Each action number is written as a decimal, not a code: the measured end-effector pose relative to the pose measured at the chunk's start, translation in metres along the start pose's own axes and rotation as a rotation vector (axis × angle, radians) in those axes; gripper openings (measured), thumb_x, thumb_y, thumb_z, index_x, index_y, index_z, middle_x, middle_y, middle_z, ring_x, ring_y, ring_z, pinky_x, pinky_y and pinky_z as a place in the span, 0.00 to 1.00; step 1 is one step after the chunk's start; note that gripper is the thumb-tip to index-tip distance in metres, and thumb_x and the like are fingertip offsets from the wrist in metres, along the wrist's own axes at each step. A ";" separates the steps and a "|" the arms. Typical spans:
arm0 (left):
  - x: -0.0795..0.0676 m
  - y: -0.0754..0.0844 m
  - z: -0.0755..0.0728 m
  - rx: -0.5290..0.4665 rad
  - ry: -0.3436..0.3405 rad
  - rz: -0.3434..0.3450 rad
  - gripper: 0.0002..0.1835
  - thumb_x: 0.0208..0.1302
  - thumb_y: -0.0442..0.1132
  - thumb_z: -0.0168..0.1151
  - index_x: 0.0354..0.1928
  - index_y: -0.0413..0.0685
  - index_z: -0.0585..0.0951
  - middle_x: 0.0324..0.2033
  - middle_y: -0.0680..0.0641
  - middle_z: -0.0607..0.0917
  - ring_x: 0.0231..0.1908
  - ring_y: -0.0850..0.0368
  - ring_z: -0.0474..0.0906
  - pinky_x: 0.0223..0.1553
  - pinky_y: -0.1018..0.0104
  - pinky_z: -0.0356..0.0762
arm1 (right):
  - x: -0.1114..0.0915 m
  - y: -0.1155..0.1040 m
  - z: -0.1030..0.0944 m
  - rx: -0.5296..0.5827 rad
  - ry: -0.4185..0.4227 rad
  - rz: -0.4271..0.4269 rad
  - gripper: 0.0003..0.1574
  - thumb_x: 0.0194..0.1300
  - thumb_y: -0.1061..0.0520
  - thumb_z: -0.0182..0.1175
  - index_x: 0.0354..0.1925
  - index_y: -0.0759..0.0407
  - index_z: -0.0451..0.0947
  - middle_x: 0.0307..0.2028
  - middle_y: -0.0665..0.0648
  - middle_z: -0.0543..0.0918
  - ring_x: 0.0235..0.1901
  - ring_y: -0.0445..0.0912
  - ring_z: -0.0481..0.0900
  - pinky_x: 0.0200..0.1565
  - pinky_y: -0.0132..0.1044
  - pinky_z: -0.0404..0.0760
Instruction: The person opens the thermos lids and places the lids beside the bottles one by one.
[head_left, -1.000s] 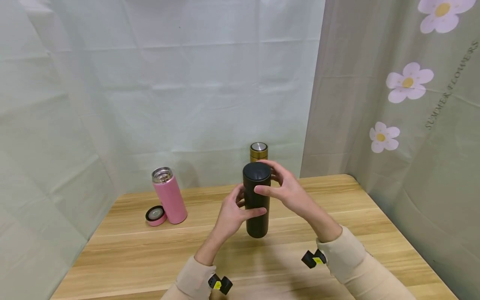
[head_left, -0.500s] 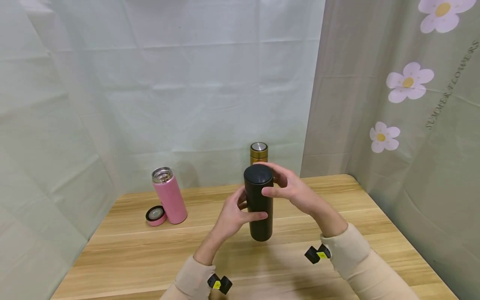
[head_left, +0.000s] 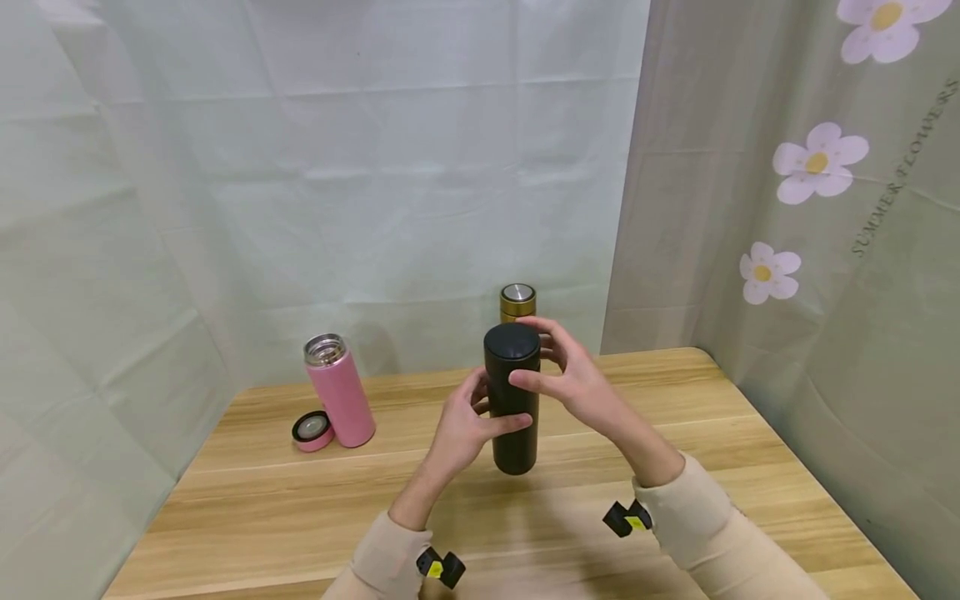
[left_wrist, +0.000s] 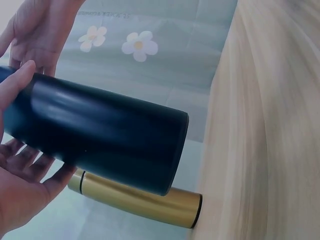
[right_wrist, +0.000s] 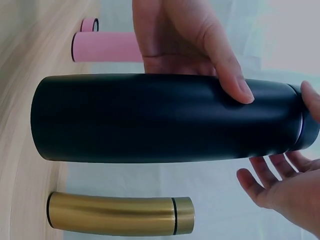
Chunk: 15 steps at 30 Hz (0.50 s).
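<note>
A black thermos bottle (head_left: 514,446) is held upright over the table in the head view, its bottom apart from the tabletop in the left wrist view. My left hand (head_left: 463,429) grips it around the middle, thumb across the front. Higher up, my right hand (head_left: 573,383) holds the lid (right_wrist: 309,117), which is on the bottle; the thumb lies on the lid in the right wrist view. Behind the black bottle stands a gold thermos bottle (head_left: 517,302), mostly covered by it in the head view.
An uncapped pink thermos bottle (head_left: 341,396) stands at the table's left rear. Beside it lies its pink lid (head_left: 312,432), inner side up. The wooden table (head_left: 247,508) ends at pale curtains (head_left: 420,183) behind and at the sides.
The black bottle and my right hand shift slightly right and down at half a second ago, then back left and up now. My left hand stays almost in place, and both grips persist.
</note>
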<state>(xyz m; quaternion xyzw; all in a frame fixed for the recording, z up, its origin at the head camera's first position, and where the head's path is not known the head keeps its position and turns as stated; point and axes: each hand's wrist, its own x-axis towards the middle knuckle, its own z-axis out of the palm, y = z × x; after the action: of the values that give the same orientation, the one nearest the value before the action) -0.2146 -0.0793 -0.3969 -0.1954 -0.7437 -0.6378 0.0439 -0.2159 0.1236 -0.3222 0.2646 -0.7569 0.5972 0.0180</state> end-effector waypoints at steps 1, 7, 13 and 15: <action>0.000 0.000 0.000 0.003 -0.002 0.002 0.36 0.54 0.45 0.83 0.65 0.55 0.77 0.55 0.50 0.84 0.56 0.52 0.81 0.65 0.41 0.73 | 0.000 0.000 -0.001 0.003 -0.004 -0.003 0.47 0.64 0.44 0.74 0.75 0.47 0.66 0.63 0.58 0.79 0.64 0.62 0.75 0.61 0.66 0.74; 0.000 -0.001 0.000 0.013 -0.017 0.010 0.37 0.54 0.45 0.83 0.66 0.55 0.77 0.56 0.50 0.84 0.56 0.52 0.81 0.65 0.41 0.73 | 0.001 0.002 -0.008 0.059 -0.102 -0.028 0.46 0.68 0.44 0.72 0.76 0.48 0.64 0.66 0.58 0.76 0.67 0.62 0.73 0.62 0.66 0.74; 0.000 -0.001 0.000 0.007 -0.043 0.032 0.37 0.54 0.44 0.83 0.66 0.54 0.77 0.54 0.50 0.85 0.55 0.52 0.82 0.63 0.41 0.75 | 0.002 0.003 -0.018 0.172 -0.245 -0.048 0.46 0.72 0.46 0.68 0.79 0.53 0.59 0.71 0.59 0.71 0.71 0.59 0.68 0.67 0.64 0.68; 0.000 -0.002 0.001 0.004 -0.045 0.034 0.37 0.54 0.44 0.83 0.67 0.53 0.77 0.55 0.50 0.85 0.56 0.53 0.82 0.63 0.41 0.75 | 0.002 0.003 -0.019 0.184 -0.263 -0.040 0.47 0.72 0.46 0.67 0.80 0.50 0.59 0.71 0.59 0.71 0.71 0.57 0.68 0.68 0.64 0.67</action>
<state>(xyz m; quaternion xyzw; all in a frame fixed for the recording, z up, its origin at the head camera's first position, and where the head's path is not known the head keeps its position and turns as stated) -0.2155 -0.0789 -0.3983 -0.2223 -0.7424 -0.6309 0.0384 -0.2240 0.1405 -0.3187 0.3561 -0.6893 0.6239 -0.0937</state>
